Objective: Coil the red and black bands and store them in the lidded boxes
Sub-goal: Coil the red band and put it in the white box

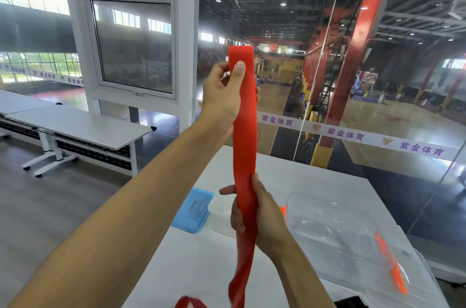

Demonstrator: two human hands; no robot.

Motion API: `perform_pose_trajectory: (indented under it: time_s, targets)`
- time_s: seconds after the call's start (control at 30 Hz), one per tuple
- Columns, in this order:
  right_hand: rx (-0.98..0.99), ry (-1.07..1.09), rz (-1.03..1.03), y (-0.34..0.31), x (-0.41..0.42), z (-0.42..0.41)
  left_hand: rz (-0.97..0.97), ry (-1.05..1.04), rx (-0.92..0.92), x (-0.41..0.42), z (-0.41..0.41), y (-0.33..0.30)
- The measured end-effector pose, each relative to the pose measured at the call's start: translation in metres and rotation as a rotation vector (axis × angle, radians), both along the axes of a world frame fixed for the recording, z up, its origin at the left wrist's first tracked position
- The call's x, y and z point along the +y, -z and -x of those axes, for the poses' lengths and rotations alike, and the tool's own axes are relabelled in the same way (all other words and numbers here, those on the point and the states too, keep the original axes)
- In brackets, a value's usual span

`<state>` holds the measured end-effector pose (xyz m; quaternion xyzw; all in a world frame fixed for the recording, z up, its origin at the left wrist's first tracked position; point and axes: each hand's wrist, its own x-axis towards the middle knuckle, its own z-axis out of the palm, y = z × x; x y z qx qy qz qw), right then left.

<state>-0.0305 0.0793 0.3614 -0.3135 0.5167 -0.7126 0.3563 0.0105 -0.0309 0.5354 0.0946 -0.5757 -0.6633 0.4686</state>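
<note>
Over the white table (315, 181), our left hand (222, 95) pinches the red band (245, 136) at 12 o'clock; the right hand (259, 211) grips it lower (uncoiled yet). Next we should roll it.

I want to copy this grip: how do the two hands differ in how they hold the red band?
The left hand is raised high, pinching the red band near its top end with thumb in front; the right hand is lower, over the white table, fingers wrapped round the band's middle. Both grip the same band, stretched upright between them.
</note>
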Motion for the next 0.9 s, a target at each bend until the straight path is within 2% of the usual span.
perform_pose_trajectory:
  time_s: [0.13, 0.2, 0.3, 0.4, 0.53, 0.73, 0.83, 0.9]
  targets:
    - [-0.114, -0.118, 0.099, -0.018, 0.017, 0.02, 0.03, 0.021, 0.089, -0.004, -0.009, -0.021]
    - [0.004, -0.114, 0.085, -0.024, 0.029, 0.035, 0.1, -0.074, 0.05, -0.009, -0.012, -0.023]
    - [0.278, -0.003, -0.173, -0.013, 0.044, 0.059, 0.184, -0.152, -0.069, -0.015, -0.016, -0.004]
    - [0.28, 0.03, -0.367, 0.024, 0.053, 0.078, 0.226, -0.106, -0.282, -0.019, -0.018, 0.032]
    - [0.379, 0.075, -0.489, 0.07, 0.059, 0.084, 0.138, -0.035, -0.402, -0.012, -0.016, 0.08]
    - [0.561, 0.151, -0.391, 0.061, 0.036, 0.046, 0.125, -0.06, -0.626, 0.007, -0.008, 0.145]
    - [0.667, 0.266, -0.325, 0.068, 0.013, 0.016, 0.007, -0.05, -0.651, 0.011, -0.01, 0.165]
    - [0.652, 0.387, -0.328, 0.083, 0.009, 0.006, -0.062, -0.038, -0.678, 0.01, -0.015, 0.177]
